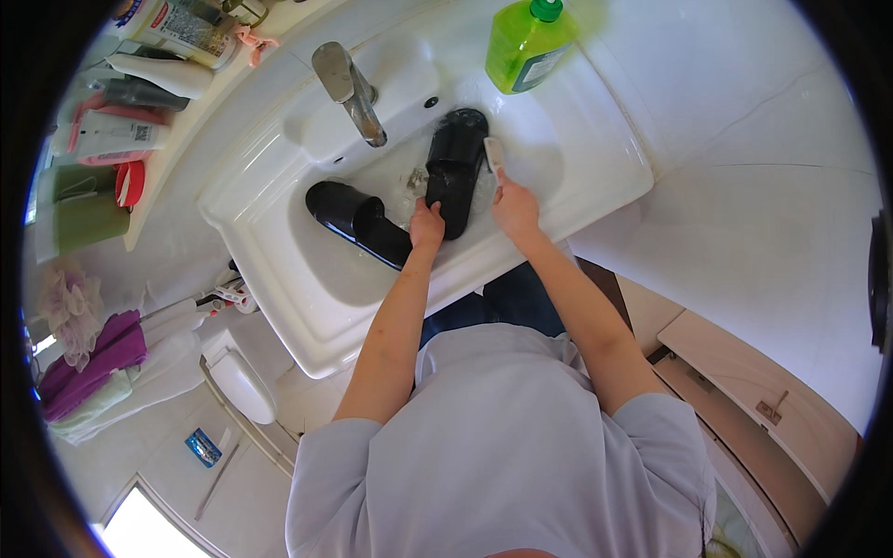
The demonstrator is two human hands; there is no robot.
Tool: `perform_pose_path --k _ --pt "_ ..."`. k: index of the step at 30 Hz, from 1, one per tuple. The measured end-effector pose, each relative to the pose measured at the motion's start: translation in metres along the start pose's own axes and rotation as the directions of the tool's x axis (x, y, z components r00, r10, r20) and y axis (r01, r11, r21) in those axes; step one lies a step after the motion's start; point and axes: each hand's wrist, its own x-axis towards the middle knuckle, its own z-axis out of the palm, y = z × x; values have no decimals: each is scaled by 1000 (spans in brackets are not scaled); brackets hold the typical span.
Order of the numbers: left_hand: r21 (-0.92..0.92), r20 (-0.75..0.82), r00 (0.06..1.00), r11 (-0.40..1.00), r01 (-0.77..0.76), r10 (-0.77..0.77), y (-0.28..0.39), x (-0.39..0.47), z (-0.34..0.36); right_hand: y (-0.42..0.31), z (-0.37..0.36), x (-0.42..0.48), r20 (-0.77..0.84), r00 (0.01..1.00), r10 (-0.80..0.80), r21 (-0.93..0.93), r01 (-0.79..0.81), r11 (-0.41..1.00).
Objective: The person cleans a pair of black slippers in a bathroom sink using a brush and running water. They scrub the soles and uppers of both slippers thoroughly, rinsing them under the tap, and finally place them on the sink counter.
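Observation:
Two black slide slippers lie in a white ceramic washbasin (586, 153) with some soapy water. My left hand (427, 224) grips the heel edge of the right-hand slipper (453, 174), whose toe points towards the back of the basin. The other slipper (359, 222) lies tilted to the left, its heel by my left wrist. In my right hand (516, 207) is a small pale brush (494, 154), held by its handle, at the right side of the right-hand slipper. The brush's bristles are hard to make out.
A chrome faucet (352, 91) stands behind the slippers. A green bottle of liquid (527, 49) is on the basin's back right. A shelf (202, 104) at the upper left holds bottles and tubes. Towels (104, 363) hang at the left, near a toilet (241, 383).

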Motion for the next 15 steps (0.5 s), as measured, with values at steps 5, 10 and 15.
perform_pose_path --k 5,10,15 --pt "-130 117 993 991 21 -5 -10 3 -17 -3 -26 -24 4 998 -58 96 57 994" --pt "-294 67 975 938 -182 210 -16 8 -11 6 -30 23 -107 977 -182 142 197 970" --pt "-246 19 982 953 -177 187 0 -13 -46 11 -20 52 -135 968 -213 32 219 975"
